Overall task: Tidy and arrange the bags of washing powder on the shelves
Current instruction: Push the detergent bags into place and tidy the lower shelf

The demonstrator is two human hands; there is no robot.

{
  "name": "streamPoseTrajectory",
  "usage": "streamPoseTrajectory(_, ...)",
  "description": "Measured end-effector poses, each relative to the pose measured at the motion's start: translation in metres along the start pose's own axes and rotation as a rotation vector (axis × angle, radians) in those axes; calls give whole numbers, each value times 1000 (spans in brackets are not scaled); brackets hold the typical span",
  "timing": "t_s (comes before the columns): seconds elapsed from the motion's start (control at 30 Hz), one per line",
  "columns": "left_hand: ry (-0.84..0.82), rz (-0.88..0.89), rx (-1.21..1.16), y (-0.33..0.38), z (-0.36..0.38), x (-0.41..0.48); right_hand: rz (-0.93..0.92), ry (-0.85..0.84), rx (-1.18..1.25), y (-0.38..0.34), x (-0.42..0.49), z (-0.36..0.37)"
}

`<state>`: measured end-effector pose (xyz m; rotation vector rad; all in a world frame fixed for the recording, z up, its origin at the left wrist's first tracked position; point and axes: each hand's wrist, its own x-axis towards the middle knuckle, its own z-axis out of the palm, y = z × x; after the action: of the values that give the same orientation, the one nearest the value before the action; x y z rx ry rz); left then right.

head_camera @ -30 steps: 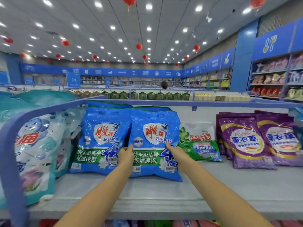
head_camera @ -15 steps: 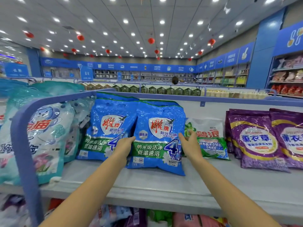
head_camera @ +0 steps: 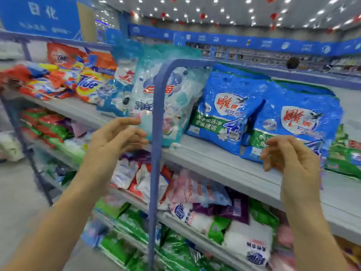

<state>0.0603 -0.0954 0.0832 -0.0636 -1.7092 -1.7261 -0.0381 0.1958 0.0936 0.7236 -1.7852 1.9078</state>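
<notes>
Both hands are free, between bags. The left hand (head_camera: 115, 139) hangs with fingers spread and loosely bent, just off the lower left corner of the teal-and-white bag (head_camera: 175, 98); I cannot tell whether it touches. The right hand (head_camera: 289, 157) hovers with slack fingers, holding nothing, before the front edge of the top shelf (head_camera: 224, 161), under the right blue bag (head_camera: 304, 118). That bag and the left blue bag (head_camera: 220, 112) stand leaning back side by side near the front edge, touching, and look settled.

The step in hand seems to be the reach for the teal-and-white bag, which stands at the front edge behind the blue rail post (head_camera: 156, 153). Taking it likely calls for a hand on either side of the post, gripping the bag's edges so the soft pack does not slump.

Further left along the shelf orange bags (head_camera: 86, 85) lie heaped; a green bag (head_camera: 345, 151) lies at the right end. Beneath, white, pink and red bags (head_camera: 195, 190) lie jumbled, and lower again green and white bags (head_camera: 244, 235)
</notes>
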Motion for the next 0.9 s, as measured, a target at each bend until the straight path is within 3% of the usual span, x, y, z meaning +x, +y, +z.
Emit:
streamPoseTrajectory(0.43, 601, -182, 307, 6, -367, -178, 241, -398, 131, 37, -155, 280)
streamPoseTrajectory(0.67, 785, -251, 353, 16, -475, -205, 445, -503, 159, 63, -203, 398)
streamPoseTrajectory(0.9, 881, -298, 375, -11, -545, -173, 452, -614, 185, 87, -194, 519)
